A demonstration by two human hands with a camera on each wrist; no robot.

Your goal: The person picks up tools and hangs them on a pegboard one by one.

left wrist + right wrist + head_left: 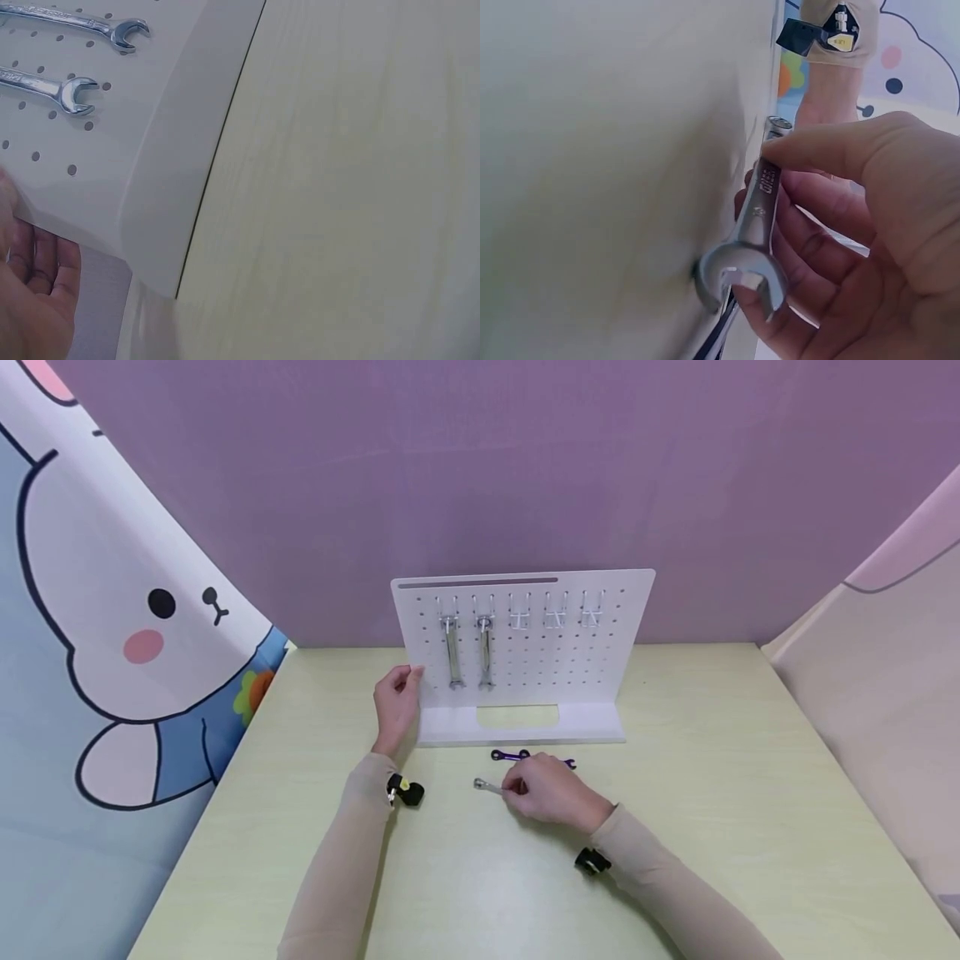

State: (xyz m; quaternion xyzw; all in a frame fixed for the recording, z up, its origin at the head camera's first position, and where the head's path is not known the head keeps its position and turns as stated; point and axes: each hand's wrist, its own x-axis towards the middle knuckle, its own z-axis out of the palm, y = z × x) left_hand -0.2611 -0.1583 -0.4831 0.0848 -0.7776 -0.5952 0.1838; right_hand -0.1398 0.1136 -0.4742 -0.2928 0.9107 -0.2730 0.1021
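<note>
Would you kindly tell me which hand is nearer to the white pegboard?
The left: the left hand grips the white pegboard at its left edge, while the right hand is in front of the board, pinching a silver wrench.

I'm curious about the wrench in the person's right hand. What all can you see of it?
The wrench looks like shiny silver metal, with a slim shaft bearing lettering too small to read. One end is an open fork; the other is rounded. The right hand pinches its shaft between thumb and fingers. In the head view, it is in front of the white pegboard, with the rounded end pointing left; whether it touches the table is unclear.
</note>
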